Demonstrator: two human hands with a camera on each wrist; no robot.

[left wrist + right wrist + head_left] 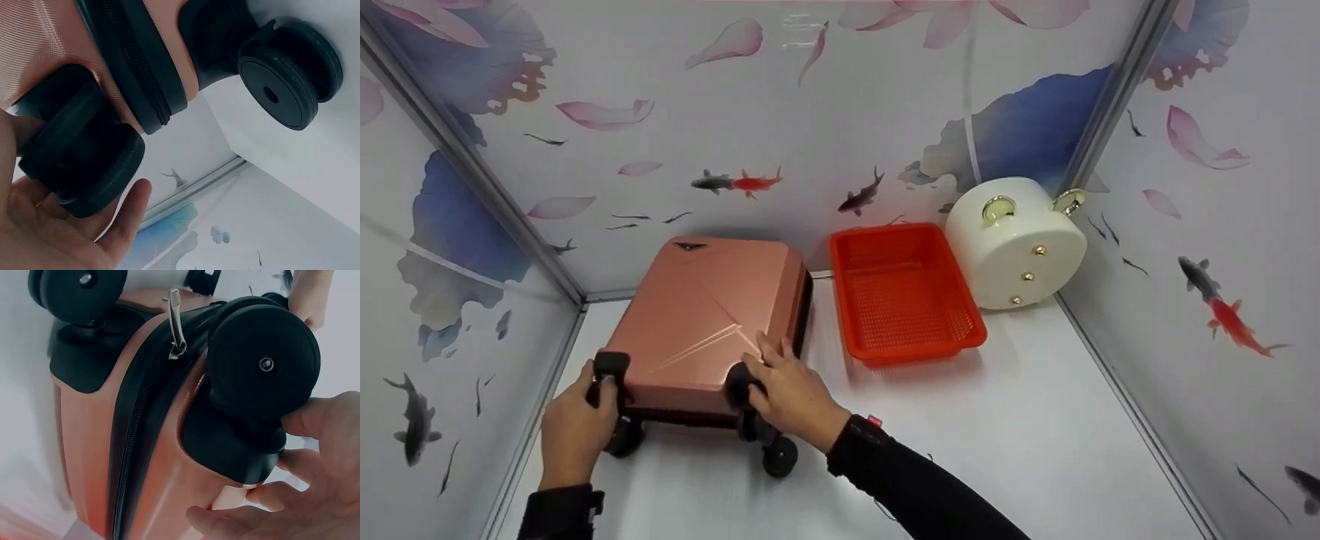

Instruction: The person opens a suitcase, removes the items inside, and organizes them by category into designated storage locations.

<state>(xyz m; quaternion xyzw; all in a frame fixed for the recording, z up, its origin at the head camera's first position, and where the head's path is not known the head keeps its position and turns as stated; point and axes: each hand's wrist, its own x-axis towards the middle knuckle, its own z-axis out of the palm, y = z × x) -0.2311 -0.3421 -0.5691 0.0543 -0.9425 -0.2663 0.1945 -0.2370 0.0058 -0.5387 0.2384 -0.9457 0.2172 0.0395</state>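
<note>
A pink hard-shell suitcase (pixel 705 307) lies flat on the white surface, its wheeled end toward me. My left hand (pixel 574 431) grips the upper black wheel (pixel 104 177) at the left corner, the thumb on its inner side and fingers around it. At the right corner my right hand (pixel 795 394) holds the upper wheel (pixel 247 343) and its mount, thumb against the wheel and fingers on the corner and shell. Two lower wheels (pixel 780 456) show beneath. A metal zipper pull (pixel 175 323) sticks out from the black zipper band (pixel 135 422).
Right of the suitcase stands an orange-red plastic basket (pixel 847 300) with a perforated bottom. Beside it, a round white case (pixel 997 255) with gold studs and ring handles leans in the back right corner. Printed wall panels (pixel 825 112) enclose the surface on three sides.
</note>
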